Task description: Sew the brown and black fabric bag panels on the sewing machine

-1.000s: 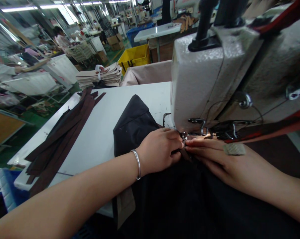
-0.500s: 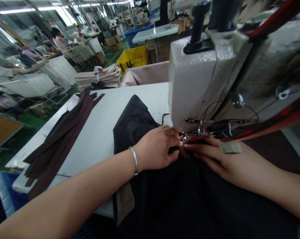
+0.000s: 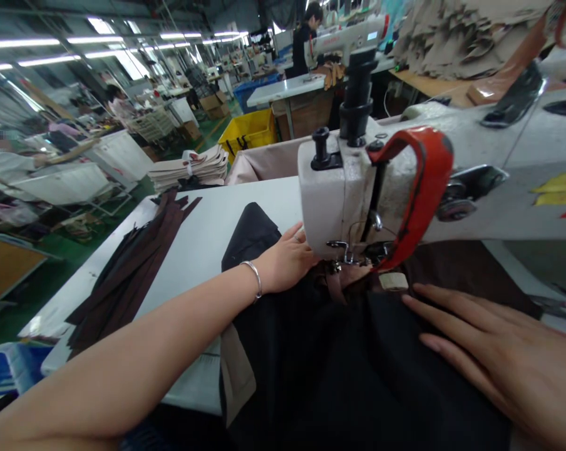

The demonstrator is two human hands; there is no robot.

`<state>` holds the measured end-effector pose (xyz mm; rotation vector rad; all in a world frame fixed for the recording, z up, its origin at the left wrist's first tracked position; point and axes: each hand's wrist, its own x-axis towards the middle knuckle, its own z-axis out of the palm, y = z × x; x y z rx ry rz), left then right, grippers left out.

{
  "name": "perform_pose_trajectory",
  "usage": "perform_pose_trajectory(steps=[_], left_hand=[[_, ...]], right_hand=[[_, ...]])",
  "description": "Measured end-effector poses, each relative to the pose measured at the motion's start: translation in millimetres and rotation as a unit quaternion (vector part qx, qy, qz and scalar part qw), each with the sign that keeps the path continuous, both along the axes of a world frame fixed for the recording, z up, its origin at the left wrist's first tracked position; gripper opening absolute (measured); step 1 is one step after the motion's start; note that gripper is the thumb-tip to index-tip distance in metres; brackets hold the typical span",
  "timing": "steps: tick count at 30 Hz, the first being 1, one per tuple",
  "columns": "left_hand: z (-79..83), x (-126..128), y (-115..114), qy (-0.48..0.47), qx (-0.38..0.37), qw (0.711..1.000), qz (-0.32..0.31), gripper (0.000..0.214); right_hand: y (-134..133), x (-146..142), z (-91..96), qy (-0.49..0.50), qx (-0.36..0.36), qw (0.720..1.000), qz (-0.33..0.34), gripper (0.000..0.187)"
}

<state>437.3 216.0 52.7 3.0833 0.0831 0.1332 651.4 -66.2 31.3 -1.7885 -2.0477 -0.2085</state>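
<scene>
Black fabric lies under the sewing machine and hangs over the table's front edge. My left hand, with a silver bangle at the wrist, rests on the fabric left of the presser foot. Its fingers are apart, and the machine head partly hides their tips. A narrow brown strip runs out below the foot. To the right, my right hand lies flat on the fabric with fingers stretched. Near its fingertips sits a small pale block. The fabric's left side shows a tan folded piece.
Dark brown and black strips lie on the white table at left. Scissors are at far right. Beyond stand a stack of beige pieces, a yellow crate and co-workers. A blue basket is at lower left.
My right hand has drawn back to the right, away from the presser foot, and flattened. My left hand has shifted slightly left of the foot. The view has pulled back, showing more of the machine.
</scene>
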Motion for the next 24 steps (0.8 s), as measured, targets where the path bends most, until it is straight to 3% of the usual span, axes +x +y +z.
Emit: perform_pose_trajectory(steps=[3,6,8,11,14,16,18,21,24], left_hand=[[10.7,-5,-15,0.027,0.076,0.997,0.007,0.031],[25.2,-10,-43,0.050,0.132,0.989,0.033,0.027],[30.8,-11,-61,0.069,0.161,0.983,0.052,0.022],[31.8,-11,-77,0.089,0.181,0.977,0.067,0.018],[30.6,-11,-77,0.079,0.174,0.979,0.073,0.019],[30.7,-10,-72,0.069,0.168,0.981,0.072,0.021],[31.0,-9,-66,0.070,0.157,0.982,0.074,0.023],[30.8,-7,-59,0.063,0.100,0.988,0.101,0.026],[31.9,-6,-53,0.039,0.027,0.992,0.120,0.025]], right_hand=[[41,28,11.3,-0.064,-0.046,0.997,0.023,0.037],[76,40,39.6,-0.059,-0.067,0.992,0.083,0.030],[80,26,57.2,-0.061,-0.049,0.995,0.060,0.027],[64,-16,69.3,-0.039,0.000,0.998,0.046,0.025],[52,-47,63.2,-0.012,0.005,0.993,0.117,0.038],[54,-50,54.6,-0.031,-0.035,0.992,0.119,0.042],[60,-45,46.5,-0.058,-0.075,0.990,0.100,0.033],[64,-40,37.9,-0.058,-0.074,0.988,0.126,0.020],[62,-42,32.6,-0.034,-0.058,0.986,0.151,0.042]])
